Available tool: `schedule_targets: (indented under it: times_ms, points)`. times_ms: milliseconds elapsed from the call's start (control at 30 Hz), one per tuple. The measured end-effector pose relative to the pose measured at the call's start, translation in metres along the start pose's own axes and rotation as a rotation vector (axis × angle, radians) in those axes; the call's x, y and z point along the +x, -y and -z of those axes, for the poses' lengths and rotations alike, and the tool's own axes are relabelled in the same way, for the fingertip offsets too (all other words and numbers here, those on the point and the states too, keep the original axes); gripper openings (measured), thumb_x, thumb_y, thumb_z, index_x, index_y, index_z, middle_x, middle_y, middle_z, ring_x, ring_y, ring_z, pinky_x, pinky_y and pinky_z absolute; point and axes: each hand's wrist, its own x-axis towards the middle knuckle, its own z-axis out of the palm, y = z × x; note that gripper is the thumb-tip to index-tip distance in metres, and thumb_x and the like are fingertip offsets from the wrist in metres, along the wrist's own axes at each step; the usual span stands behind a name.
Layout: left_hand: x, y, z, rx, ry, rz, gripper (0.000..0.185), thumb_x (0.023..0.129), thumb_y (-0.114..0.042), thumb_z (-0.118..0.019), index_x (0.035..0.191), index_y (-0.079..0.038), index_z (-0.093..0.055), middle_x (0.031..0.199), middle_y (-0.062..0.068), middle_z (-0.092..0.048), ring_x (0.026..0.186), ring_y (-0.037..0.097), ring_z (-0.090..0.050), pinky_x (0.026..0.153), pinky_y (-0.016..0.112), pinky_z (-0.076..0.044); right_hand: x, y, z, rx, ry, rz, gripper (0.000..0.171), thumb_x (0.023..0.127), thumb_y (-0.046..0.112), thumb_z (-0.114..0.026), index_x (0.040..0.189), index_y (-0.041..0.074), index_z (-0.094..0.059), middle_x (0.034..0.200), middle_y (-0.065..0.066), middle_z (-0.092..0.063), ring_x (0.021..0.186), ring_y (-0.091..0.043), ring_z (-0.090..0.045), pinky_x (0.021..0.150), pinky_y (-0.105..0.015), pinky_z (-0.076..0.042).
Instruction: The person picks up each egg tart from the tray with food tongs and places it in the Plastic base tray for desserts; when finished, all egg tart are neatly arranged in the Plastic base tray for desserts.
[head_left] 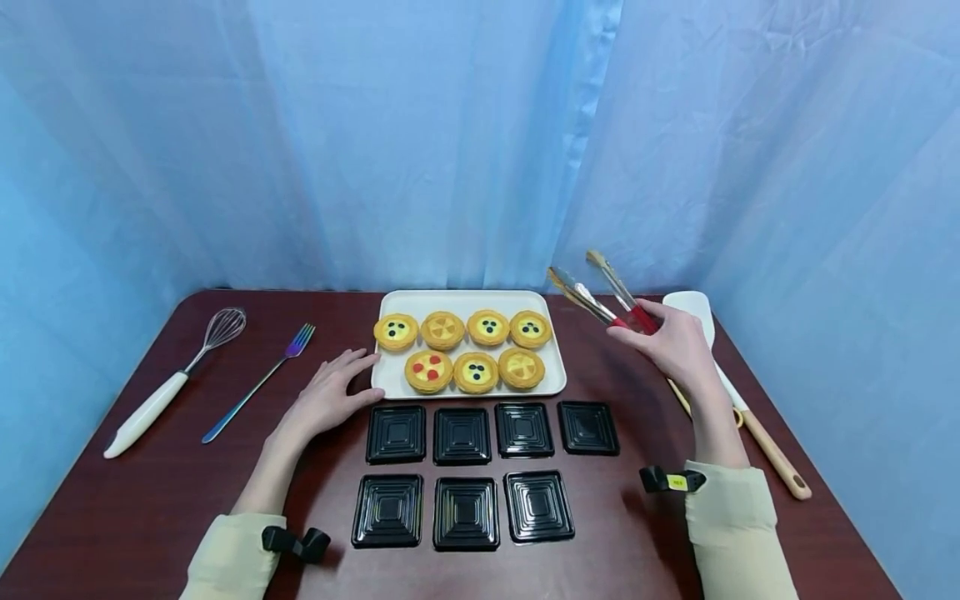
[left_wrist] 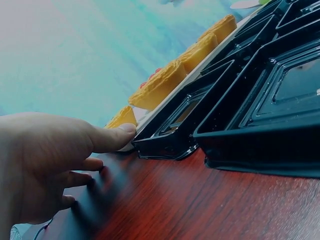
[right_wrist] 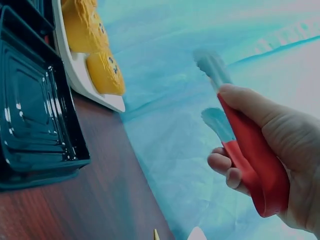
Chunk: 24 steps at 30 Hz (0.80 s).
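A white tray (head_left: 551, 379) at the table's middle back carries several yellow tarts (head_left: 429, 370). My left hand (head_left: 330, 396) lies flat on the table at the tray's left edge, fingers straight, thumb (left_wrist: 112, 137) against the tray's corner and a black plastic cup (left_wrist: 175, 127). My right hand (head_left: 671, 342) holds red-handled metal tongs (head_left: 600, 296) raised over the table right of the tray, tips apart and pointing up-left. In the right wrist view the fingers curl round the red handle (right_wrist: 255, 160).
Several square black plastic cups (head_left: 465, 433) sit in two rows in front of the tray. A whisk (head_left: 176, 375) and a fork (head_left: 258, 383) lie at the left. A white spatula (head_left: 738, 400) with a wooden handle lies at the right edge.
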Motion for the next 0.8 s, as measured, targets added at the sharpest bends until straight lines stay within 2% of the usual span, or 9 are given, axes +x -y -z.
schedule_targets:
  times_ms: [67,133,267,367,500,600,700,800]
  points:
    - [0.001,0.000,-0.001,0.000,0.003,0.001,0.065,0.099,-0.036,-0.068,0.155,-0.008,-0.047,0.163,0.027,-0.036,0.155,0.049,-0.024,0.126,0.070,-0.014,0.002,0.001,-0.002,-0.022,0.013,0.030,0.084,0.082,0.066,-0.077,0.138,0.005,-0.065,0.099,-0.017,-0.074,0.082,-0.028,-0.061,0.061,-0.032,-0.051]
    - [0.001,0.000,-0.002,0.001,0.004,0.001,0.066,0.099,-0.036,-0.068,0.155,-0.009,-0.047,0.163,0.027,-0.036,0.155,0.048,-0.024,0.126,0.070,-0.014,0.002,0.001,-0.003,-0.052,0.035,0.066,0.079,0.082,0.062,-0.079,0.137,0.006,-0.065,0.094,-0.013,-0.073,0.079,-0.025,-0.060,0.063,-0.033,-0.049]
    - [0.000,0.000,-0.001,0.002,-0.003,0.001,0.065,0.099,-0.036,-0.068,0.155,-0.009,-0.048,0.163,0.027,-0.037,0.155,0.049,-0.025,0.126,0.070,-0.015,0.003,0.002,-0.005,-0.109,0.087,0.141,0.075,0.085,0.053,-0.081,0.143,0.009,-0.060,0.093,-0.010,-0.072,0.080,-0.022,-0.062,0.070,-0.035,-0.049]
    - [-0.001,0.000,0.000,0.010,-0.007,0.001,0.065,0.099,-0.036,-0.069,0.154,-0.008,-0.049,0.162,0.028,-0.038,0.155,0.049,-0.025,0.126,0.071,-0.015,0.003,0.001,-0.007,-0.123,0.125,0.161,0.078,0.086,0.052,-0.080,0.148,0.010,-0.056,0.095,-0.011,-0.072,0.080,-0.023,-0.061,0.070,-0.036,-0.047]
    - [0.000,0.000,0.000,0.014,-0.004,0.001,0.064,0.099,-0.036,-0.068,0.154,-0.009,-0.049,0.162,0.028,-0.038,0.155,0.049,-0.026,0.126,0.071,-0.015,0.002,-0.001,-0.008,-0.138,0.151,0.153,0.082,0.086,0.054,-0.080,0.150,0.010,-0.055,0.109,-0.015,-0.071,0.086,-0.026,-0.058,0.072,-0.041,-0.048]
    - [0.000,0.000,0.000,0.014,-0.004,0.005,0.064,0.099,-0.036,-0.068,0.154,-0.009,-0.049,0.162,0.028,-0.038,0.155,0.049,-0.026,0.126,0.071,-0.015,0.002,-0.002,-0.009,-0.141,0.159,0.156,0.082,0.085,0.054,-0.080,0.149,0.009,-0.055,0.125,-0.018,-0.070,0.096,-0.031,-0.062,0.081,-0.050,-0.054]
    - [0.000,-0.001,0.000,0.017,-0.006,0.008,0.064,0.099,-0.036,-0.068,0.154,-0.008,-0.049,0.162,0.028,-0.038,0.155,0.049,-0.026,0.126,0.071,-0.016,0.003,-0.004,-0.012,-0.134,0.169,0.154,0.080,0.085,0.052,-0.081,0.148,0.010,-0.057,0.128,-0.020,-0.070,0.103,-0.035,-0.066,0.088,-0.056,-0.055]
    - [0.001,-0.001,0.000,0.016,-0.004,0.009,0.064,0.099,-0.036,-0.068,0.154,-0.009,-0.048,0.162,0.028,-0.038,0.155,0.049,-0.026,0.126,0.071,-0.016,0.004,-0.005,-0.014,-0.132,0.171,0.150,0.078,0.085,0.050,-0.082,0.147,0.011,-0.058,0.130,-0.019,-0.071,0.106,-0.035,-0.068,0.091,-0.057,-0.055]
